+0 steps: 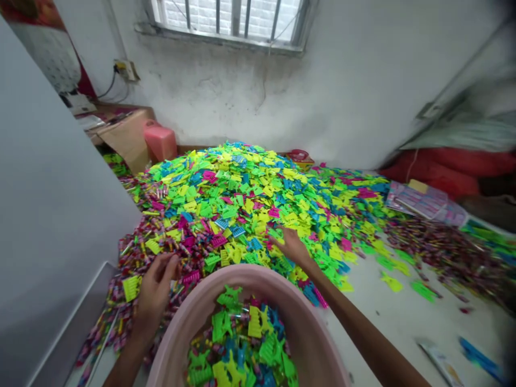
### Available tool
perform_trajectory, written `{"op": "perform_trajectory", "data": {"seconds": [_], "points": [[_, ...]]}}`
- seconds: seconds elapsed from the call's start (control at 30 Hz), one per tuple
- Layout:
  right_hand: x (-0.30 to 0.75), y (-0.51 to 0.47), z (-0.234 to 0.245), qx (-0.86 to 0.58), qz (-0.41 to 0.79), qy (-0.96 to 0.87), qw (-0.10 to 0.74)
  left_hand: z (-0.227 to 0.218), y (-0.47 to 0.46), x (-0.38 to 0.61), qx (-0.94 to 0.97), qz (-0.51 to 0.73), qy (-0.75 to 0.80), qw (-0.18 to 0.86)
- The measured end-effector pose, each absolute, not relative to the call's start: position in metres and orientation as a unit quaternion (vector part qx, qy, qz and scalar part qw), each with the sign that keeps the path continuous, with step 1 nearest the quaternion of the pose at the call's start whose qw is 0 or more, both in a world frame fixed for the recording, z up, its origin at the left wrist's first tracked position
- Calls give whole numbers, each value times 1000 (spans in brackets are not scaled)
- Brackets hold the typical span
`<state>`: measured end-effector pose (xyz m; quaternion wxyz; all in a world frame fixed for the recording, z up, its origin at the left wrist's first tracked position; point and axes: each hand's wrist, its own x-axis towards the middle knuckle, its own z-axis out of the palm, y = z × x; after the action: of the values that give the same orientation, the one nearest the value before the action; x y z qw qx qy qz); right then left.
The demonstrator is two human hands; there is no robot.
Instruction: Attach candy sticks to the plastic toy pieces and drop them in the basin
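A broad heap of small flat plastic pieces (pixel 245 199), comb-like and neon green, yellow, blue and pink, spreads across the floor. My right hand (pixel 294 247) is at its near side, with the fingertips around a green plastic piece (pixel 276 234). My left hand (pixel 156 285) hovers over slim candy-like tubes (pixel 185 236) left of the tub, its fingers curled in; whatever they hold is hidden. Between my forearms stands a round pink tub (pixel 242 273). Inside it lie mixed plastic pieces (pixel 231 371) along with some of the tubes.
A pale panel (pixel 60 204) rises at the left. Behind the heap are a cardboard box (pixel 131 140), a pink jug (pixel 161 141) and a wall (pixel 226 91) with a barred window. More tubes (pixel 439 247) and printed packets (pixel 427 201) lie on the right.
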<state>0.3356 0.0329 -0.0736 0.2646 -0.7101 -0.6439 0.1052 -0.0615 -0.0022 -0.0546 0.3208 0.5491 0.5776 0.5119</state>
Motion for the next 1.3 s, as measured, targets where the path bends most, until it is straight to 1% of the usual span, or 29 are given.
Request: {"op": "perform_trajectory", "data": {"seconds": [0.13,0.23,0.4,0.47,0.57,0.67,0.77,0.83,1.0,1.1,1.13,1.2,1.3], "points": [[327,25,-92,-729,132,-628,238,-37,-14,-41,573,493,539,371],[330,23,-93,-745,138,-603,250,-29,-23,-36,607,454,548,353],[348,29,-68,-777,127,-535,306,-24,-28,-33,627,454,552,309],[354,30,-55,-784,127,-506,338,-21,-30,-28,628,461,541,316],[358,28,-36,-774,144,-475,392,-11,-37,-15,630,449,523,357],[354,21,-17,-743,201,-456,447,3,-46,0,628,450,502,389],[335,6,1,-694,296,-442,485,17,-54,14,609,468,479,424],[312,-10,12,-653,369,-443,491,25,-58,22,595,479,462,450],[244,-62,32,-570,524,-433,462,37,-74,36,553,498,429,511],[215,-83,36,-516,590,-396,478,39,-93,41,568,511,422,487],[209,-87,36,-496,600,-398,486,39,-99,42,577,518,422,470],[202,-92,37,-472,584,-435,498,39,-109,40,589,534,420,438],[202,-99,43,-466,538,-513,480,41,-115,33,591,537,423,429]]}}
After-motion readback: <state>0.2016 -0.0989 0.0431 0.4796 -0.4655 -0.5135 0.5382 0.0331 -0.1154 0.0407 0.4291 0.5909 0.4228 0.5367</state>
